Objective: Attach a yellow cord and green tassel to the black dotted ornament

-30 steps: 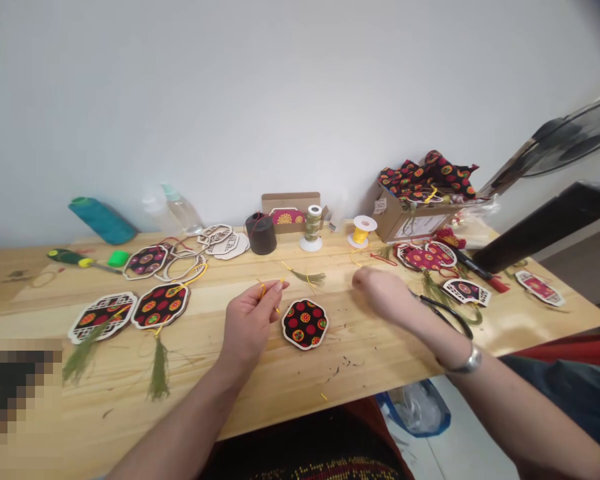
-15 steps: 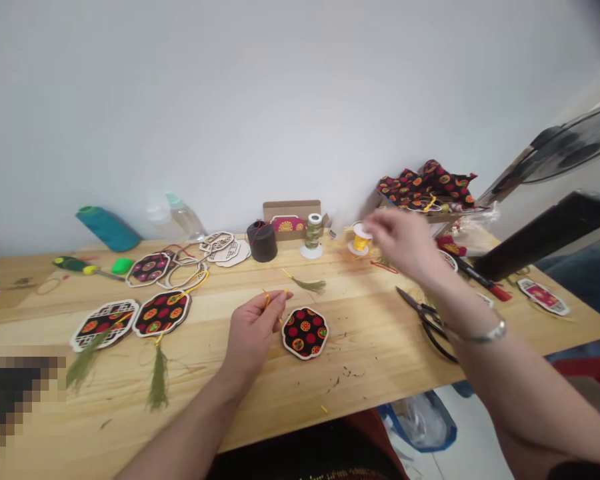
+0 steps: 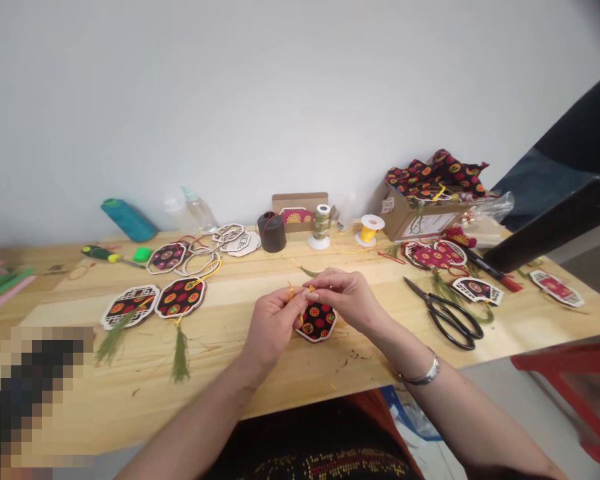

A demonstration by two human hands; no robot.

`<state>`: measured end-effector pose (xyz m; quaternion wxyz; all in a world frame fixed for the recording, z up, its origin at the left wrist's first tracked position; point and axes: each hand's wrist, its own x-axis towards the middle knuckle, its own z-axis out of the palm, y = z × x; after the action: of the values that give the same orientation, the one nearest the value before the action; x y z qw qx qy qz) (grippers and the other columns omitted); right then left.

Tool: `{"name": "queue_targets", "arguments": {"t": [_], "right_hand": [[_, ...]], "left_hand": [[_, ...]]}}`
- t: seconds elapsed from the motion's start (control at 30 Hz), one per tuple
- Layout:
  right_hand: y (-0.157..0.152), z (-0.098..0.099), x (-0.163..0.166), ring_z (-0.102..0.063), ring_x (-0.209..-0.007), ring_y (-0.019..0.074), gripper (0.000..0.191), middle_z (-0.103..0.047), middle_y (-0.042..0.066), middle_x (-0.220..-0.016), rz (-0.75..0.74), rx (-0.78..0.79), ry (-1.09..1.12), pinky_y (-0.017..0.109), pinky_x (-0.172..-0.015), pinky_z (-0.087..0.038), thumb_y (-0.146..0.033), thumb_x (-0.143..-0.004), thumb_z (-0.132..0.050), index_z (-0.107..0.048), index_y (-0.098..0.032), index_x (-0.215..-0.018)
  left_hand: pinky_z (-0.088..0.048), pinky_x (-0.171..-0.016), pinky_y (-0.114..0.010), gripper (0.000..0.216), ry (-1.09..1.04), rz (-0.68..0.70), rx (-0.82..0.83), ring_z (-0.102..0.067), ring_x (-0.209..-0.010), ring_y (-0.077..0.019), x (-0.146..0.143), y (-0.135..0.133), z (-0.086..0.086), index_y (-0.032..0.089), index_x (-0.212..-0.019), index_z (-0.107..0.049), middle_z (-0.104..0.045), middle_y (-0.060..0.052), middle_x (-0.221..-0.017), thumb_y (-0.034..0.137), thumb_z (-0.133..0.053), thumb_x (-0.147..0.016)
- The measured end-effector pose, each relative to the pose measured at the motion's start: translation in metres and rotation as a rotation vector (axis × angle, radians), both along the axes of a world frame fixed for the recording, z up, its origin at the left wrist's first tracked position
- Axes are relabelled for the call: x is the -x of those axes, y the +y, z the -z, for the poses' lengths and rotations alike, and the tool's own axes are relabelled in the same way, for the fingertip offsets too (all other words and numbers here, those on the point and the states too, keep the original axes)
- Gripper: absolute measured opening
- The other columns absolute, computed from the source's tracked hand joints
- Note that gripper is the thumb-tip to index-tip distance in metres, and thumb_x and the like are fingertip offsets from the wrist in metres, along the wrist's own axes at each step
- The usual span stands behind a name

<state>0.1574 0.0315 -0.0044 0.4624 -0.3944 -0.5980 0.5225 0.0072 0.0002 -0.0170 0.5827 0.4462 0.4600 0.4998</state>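
Observation:
My left hand (image 3: 273,321) and my right hand (image 3: 347,298) meet over the middle of the wooden table (image 3: 260,360). Both pinch a short yellow cord (image 3: 291,291) between thumb and fingers, just above a black fabric ornament with red and yellow circles (image 3: 317,320). The ornament lies flat on the table, partly hidden under my fingers. A green tassel (image 3: 307,271) lies just behind my hands.
Black scissors (image 3: 447,313) lie to the right. Two finished ornaments with green tassels (image 3: 155,303) sit at the left. Thread spools (image 3: 321,227), a yellow cord reel (image 3: 369,230), a cardboard box of fabric (image 3: 420,213) and a teal cone (image 3: 127,219) line the wall. A red stool (image 3: 575,373) stands at the right.
My right hand came back from the yellow reel at the back right and joined my left hand on the yellow cord. The view shifted slightly to the left.

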Motion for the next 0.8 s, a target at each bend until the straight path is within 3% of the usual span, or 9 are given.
{"name": "queue_targets", "arguments": {"t": [0.2,0.33,0.5,0.6,0.8], "right_hand": [[-0.009,0.003,0.007,-0.057,-0.069,0.0129,0.003,-0.063,0.001,-0.07,0.077,-0.112,0.043,0.028,-0.066,-0.046,-0.025,-0.068,-0.074,-0.073,-0.022,-0.068],[-0.016,0.002,0.018,-0.055,-0.067,0.0122,0.008,-0.06,0.001,-0.068,0.114,-0.174,-0.016,0.027,-0.066,-0.045,-0.022,-0.071,-0.068,-0.068,-0.018,-0.064],[-0.019,-0.003,0.038,-0.047,-0.058,0.0094,0.016,-0.054,-0.002,-0.063,0.165,-0.034,-0.001,0.023,-0.057,-0.038,-0.029,-0.074,-0.062,-0.06,-0.016,-0.065],[-0.018,-0.004,0.048,-0.038,-0.054,0.0078,0.02,-0.047,-0.004,-0.058,0.197,0.024,0.015,0.022,-0.052,-0.032,-0.033,-0.076,-0.061,-0.058,-0.016,-0.066],[-0.022,-0.012,0.056,-0.037,-0.053,0.0075,0.023,-0.045,-0.004,-0.058,0.245,0.093,-0.003,0.022,-0.052,-0.03,-0.037,-0.073,-0.064,-0.056,-0.016,-0.067]], "left_hand": [[-0.026,-0.044,-0.018,0.019,-0.071,0.017,0.069,-0.034,-0.048,-0.0042,0.002,-0.008,-0.008,0.012,-0.065,-0.065,-0.047,0.003,-0.055,0.029,-0.068,-0.072],[-0.023,-0.044,-0.018,0.019,-0.191,0.041,0.149,-0.033,-0.048,-0.0035,0.009,-0.017,-0.016,0.01,-0.063,-0.065,-0.049,0.002,-0.056,0.027,-0.07,-0.069],[-0.029,-0.047,-0.02,0.023,-0.373,-0.022,0.184,-0.032,-0.049,-0.0038,0.029,-0.02,-0.029,0.006,-0.087,-0.07,-0.063,-0.008,-0.072,0.017,-0.063,-0.068],[-0.03,-0.047,-0.02,0.024,-0.43,-0.063,0.152,-0.031,-0.049,-0.0036,0.04,-0.017,-0.033,0.005,-0.091,-0.069,-0.066,-0.012,-0.082,0.019,-0.06,-0.073],[-0.029,-0.047,-0.019,0.023,-0.412,-0.038,0.11,-0.036,-0.05,-0.0036,0.05,-0.013,-0.029,0.008,-0.085,-0.068,-0.057,-0.004,-0.069,0.029,-0.061,-0.08]]}}
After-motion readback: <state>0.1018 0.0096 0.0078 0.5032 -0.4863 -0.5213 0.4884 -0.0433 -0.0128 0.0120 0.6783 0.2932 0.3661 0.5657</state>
